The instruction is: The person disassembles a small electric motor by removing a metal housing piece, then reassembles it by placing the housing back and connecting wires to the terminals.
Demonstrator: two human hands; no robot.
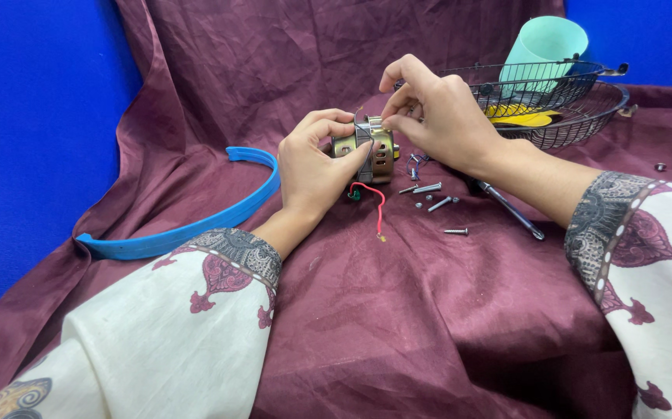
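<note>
Both hands, left hand (pixel 312 167) and right hand (pixel 429 112), gripping motor (pixel 374 151); screws (pixel 433 198) just beside.

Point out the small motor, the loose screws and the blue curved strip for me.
small motor (pixel 381 155), head view, on its slotted metal casing between the two hands.
loose screws (pixel 429 188), head view, on the shank of one lying on the cloth.
blue curved strip (pixel 196 227), head view, mid-length of the arc.

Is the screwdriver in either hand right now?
No. The screwdriver lies on the maroon cloth by the loose screws, while the left hand and right hand hold the small motor.
</note>
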